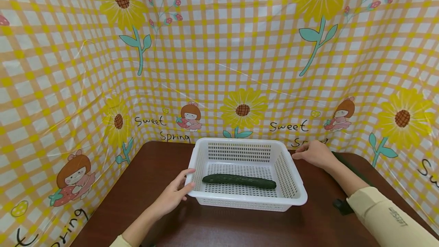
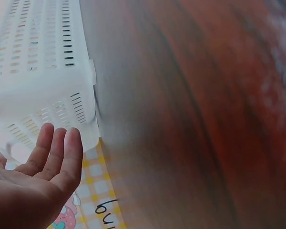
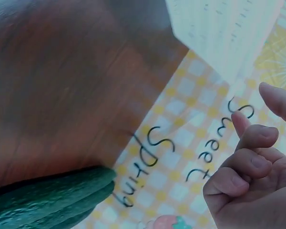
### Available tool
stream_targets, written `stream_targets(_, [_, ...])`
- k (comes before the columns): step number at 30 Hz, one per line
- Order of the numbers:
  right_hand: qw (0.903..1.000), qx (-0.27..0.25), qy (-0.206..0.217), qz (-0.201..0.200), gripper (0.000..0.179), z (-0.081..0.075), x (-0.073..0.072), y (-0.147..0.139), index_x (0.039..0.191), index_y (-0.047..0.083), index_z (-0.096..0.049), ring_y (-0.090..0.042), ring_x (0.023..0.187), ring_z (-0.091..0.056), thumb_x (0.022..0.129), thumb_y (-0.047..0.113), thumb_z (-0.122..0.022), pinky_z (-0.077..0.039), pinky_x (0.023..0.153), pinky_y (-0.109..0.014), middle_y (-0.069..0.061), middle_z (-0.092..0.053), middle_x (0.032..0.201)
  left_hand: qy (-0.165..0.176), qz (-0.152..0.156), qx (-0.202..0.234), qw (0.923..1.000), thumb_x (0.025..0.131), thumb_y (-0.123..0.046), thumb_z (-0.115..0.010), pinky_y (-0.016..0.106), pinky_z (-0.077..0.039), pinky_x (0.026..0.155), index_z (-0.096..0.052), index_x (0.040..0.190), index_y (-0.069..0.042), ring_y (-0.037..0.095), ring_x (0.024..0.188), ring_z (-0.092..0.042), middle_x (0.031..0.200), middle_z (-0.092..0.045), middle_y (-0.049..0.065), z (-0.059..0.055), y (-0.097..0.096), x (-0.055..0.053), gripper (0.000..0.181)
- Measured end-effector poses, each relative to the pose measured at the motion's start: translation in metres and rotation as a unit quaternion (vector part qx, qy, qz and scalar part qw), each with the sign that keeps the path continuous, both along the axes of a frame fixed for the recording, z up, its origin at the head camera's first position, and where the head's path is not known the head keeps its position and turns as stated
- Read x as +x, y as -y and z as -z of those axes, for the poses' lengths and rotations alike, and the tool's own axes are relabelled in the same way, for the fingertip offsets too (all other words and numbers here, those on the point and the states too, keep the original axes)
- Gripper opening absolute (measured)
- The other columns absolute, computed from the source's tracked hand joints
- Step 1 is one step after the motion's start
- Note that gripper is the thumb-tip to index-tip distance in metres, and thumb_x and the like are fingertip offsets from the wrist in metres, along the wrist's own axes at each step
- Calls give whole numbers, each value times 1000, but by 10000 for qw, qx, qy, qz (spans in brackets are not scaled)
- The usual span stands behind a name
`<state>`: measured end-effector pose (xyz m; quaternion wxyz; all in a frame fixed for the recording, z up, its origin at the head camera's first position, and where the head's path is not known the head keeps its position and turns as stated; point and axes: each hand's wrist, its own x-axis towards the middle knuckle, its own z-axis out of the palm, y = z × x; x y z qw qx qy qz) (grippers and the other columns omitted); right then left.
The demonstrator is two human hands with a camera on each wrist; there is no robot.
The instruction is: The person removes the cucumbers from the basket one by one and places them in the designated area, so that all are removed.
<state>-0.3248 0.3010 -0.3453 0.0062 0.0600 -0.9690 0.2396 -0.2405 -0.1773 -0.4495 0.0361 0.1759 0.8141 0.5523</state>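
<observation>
A white plastic basket [image 1: 245,197] with slotted walls stands on the dark brown table, and one dark green cucumber [image 1: 240,181] lies lengthwise in it. My left hand [image 1: 173,193] is at the basket's left rim, with index finger and thumb touching it. In the left wrist view, the other fingers [image 2: 62,152] extend loosely outside the basket wall. Just beyond the far right rim is my right hand [image 1: 317,154], its fingers loosely bent and holding nothing. More cucumbers [image 3: 52,200] lie on the table at the right, partly hidden by the right forearm in the head view.
A checked yellow and white cloth [image 1: 240,68] with sunflowers hangs behind the table [image 1: 137,186] and along both sides. A small black object [image 1: 343,206] lies beside the right sleeve; its kind is unclear.
</observation>
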Motion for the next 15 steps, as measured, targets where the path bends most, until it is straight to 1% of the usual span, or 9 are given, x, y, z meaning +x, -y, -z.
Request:
stream_targets(3, [9997, -193, 118, -31, 39, -4, -4, 9, 106, -1, -76, -29, 85, -63, 89, 35, -74, -50, 68, -37, -19, -72, 102, -1, 3, -1, 10000, 104, -29, -56, 38, -51, 78, -39, 150, -18, 24, 104, -60, 130, -59, 22, 0, 0, 0, 51])
stream_targets(6, [9993, -329, 190, -24, 45, -7, -8, 16, 110, -1, -75, -34, 94, -63, 88, 38, -75, -51, 75, -41, -24, -70, 112, -17, 6, -10, 10000, 104, -29, -56, 39, -51, 78, -39, 150, -18, 24, 104, -61, 130, -59, 21, 1, 0, -1, 51])
stream_targets(9, [9987, -398, 308, -90, 50, -10, -11, 23, 114, -1, -73, -40, 109, -62, 88, 41, -75, -52, 86, -48, -28, -65, 124, -36, 20, -9, 10000, 104, -29, -56, 39, -52, 78, -39, 150, -17, 24, 105, -61, 131, -59, 21, 1, 0, -1, 51])
stream_targets(11, [9977, -490, 440, -130, 51, -12, -12, 29, 115, 0, -73, -39, 110, -61, 87, 42, -75, -51, 88, -49, -27, -63, 126, -31, 25, 0, 10000, 104, -30, -56, 39, -52, 78, -39, 151, -17, 24, 105, -61, 131, -59, 22, 1, 0, -1, 51])
stream_targets(12, [9971, -542, 517, -152, 50, -12, -14, 31, 116, 0, -73, -37, 107, -61, 87, 42, -75, -51, 87, -48, -26, -63, 126, -32, 22, 0, 10000, 104, -30, -56, 39, -52, 78, -39, 151, -17, 25, 105, -61, 131, -59, 22, 1, 0, -1, 51])
stream_targets(13, [9960, -620, 622, -167, 49, -14, -15, 34, 116, 1, -73, -34, 99, -60, 87, 41, -75, -51, 82, -45, -25, -64, 123, -29, 26, 6, 10000, 104, -29, -56, 39, -51, 78, -39, 151, -17, 25, 106, -61, 131, -59, 22, 1, 0, -1, 51])
stream_targets(14, [9946, -720, 727, -185, 49, -14, -16, 36, 117, 2, -72, -29, 87, -59, 87, 41, -75, -50, 76, -42, -23, -65, 120, -22, 23, 12, 10000, 104, -29, -56, 39, -51, 78, -39, 151, -18, 25, 106, -61, 131, -59, 22, 1, 0, -1, 51])
stream_targets(15, [9933, -789, 816, -205, 49, -14, -18, 38, 118, 2, -72, -24, 76, -55, 87, 40, -76, -47, 70, -39, -21, -66, 114, -24, 21, 12, 10000, 104, -29, -56, 39, -51, 78, -39, 151, -18, 25, 106, -61, 131, -59, 22, 1, 0, -1, 51])
